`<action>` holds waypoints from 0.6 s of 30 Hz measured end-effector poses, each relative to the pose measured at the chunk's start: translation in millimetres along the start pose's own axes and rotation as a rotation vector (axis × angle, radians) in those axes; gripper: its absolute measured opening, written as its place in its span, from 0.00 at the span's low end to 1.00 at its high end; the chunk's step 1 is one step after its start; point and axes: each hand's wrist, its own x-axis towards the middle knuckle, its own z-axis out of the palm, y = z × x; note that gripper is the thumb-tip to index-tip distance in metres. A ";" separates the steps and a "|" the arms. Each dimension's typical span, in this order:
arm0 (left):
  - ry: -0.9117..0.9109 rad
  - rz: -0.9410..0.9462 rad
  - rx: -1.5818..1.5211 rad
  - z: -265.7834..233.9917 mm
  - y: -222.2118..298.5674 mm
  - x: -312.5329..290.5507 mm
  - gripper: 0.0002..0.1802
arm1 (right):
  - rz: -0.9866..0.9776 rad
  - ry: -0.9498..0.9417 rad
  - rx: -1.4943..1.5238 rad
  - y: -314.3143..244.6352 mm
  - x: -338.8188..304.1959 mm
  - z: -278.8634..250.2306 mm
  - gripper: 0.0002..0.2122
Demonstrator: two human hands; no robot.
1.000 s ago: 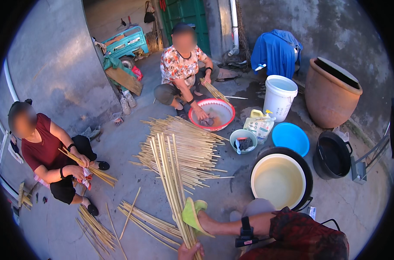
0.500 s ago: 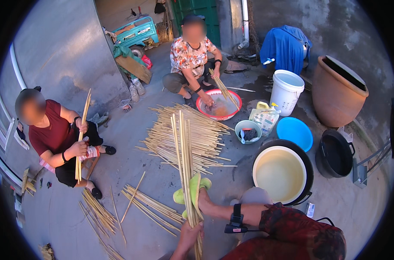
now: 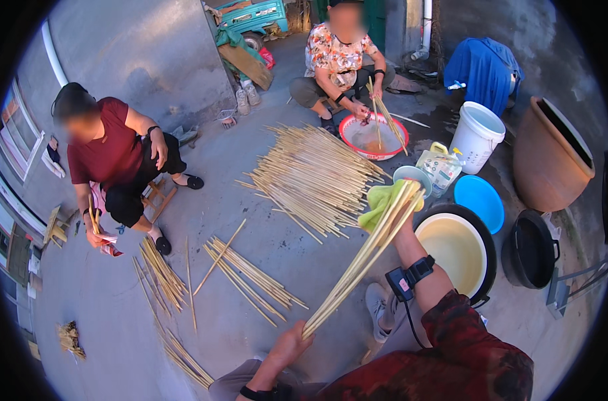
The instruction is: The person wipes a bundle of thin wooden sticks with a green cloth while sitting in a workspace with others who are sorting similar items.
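Note:
A bundle of long, thin, pale sticks slants up and to the right in front of me. My left hand is closed around its near end. Close to the far end, my right hand, partly hidden behind the sticks, grips a light green cloth that is pressed against them. Beyond the bundle lies a broad layer of similar sticks on the ground. Smaller loose groups of sticks rest to the left of my hands.
At left sits a person in dark red holding a few sticks. Another person in a flowered shirt squats behind a red-rimmed basin. On the right stand a white bucket, blue basin, cream-lined tub, black tub and clay vat.
My bundle has gone from nearly upright to slanting right, and the cloth is now near its far end. The person in dark red has lowered their sticks, freeing one hand. The whole view has shifted.

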 end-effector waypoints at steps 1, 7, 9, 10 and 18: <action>-0.015 0.013 0.040 -2.8 -0.7 -0.1 0.14 | -0.071 -0.023 -0.042 -14.1 -0.2 -3.3 0.15; 0.024 -0.128 0.013 -24.2 -9.8 -19.5 0.12 | -0.321 -0.123 -0.279 -70.4 40.0 -29.6 0.15; 0.110 -0.134 -0.062 -27.3 -18.2 -20.8 0.12 | -0.251 -0.080 -0.211 -67.5 41.7 -23.0 0.14; 0.188 -0.126 -0.124 -25.9 -22.2 -19.5 0.12 | -0.251 -0.111 -0.309 -64.3 36.8 -17.9 0.14; 0.236 -0.163 -0.581 -17.9 6.1 11.8 0.10 | 0.581 -0.345 -0.134 57.7 -82.2 50.3 0.22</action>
